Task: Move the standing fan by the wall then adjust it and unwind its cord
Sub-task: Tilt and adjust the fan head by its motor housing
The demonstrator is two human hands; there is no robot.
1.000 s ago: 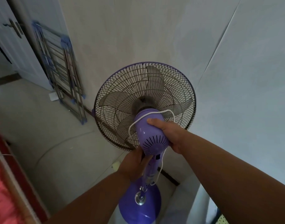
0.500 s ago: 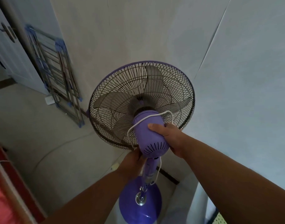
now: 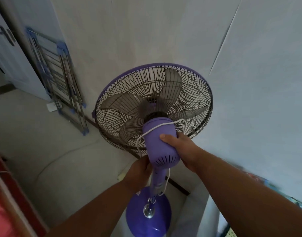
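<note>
A purple standing fan stands in front of the pale wall (image 3: 146, 31), its wire cage (image 3: 153, 106) facing the wall and tilted upward. My right hand (image 3: 179, 147) grips the right side of the purple motor housing (image 3: 159, 142). Just under the housing, my left hand (image 3: 138, 173) holds the top of the fan's neck (image 3: 157, 178). The white cord (image 3: 157, 128) is looped over the housing and hangs down beside the neck. The round purple base (image 3: 148, 214) rests on the floor below.
A folded metal drying rack (image 3: 59, 77) with blue joints leans on the wall to the left, next to a door (image 3: 8, 53). A red-edged bed (image 3: 8, 199) fills the lower left corner. Grey floor (image 3: 44, 142) lies between. A white ledge (image 3: 194, 216) sits lower right.
The fan head has tilted further upward, showing more of the cage's inside. Both hands have kept their grip; the view has shifted slightly.
</note>
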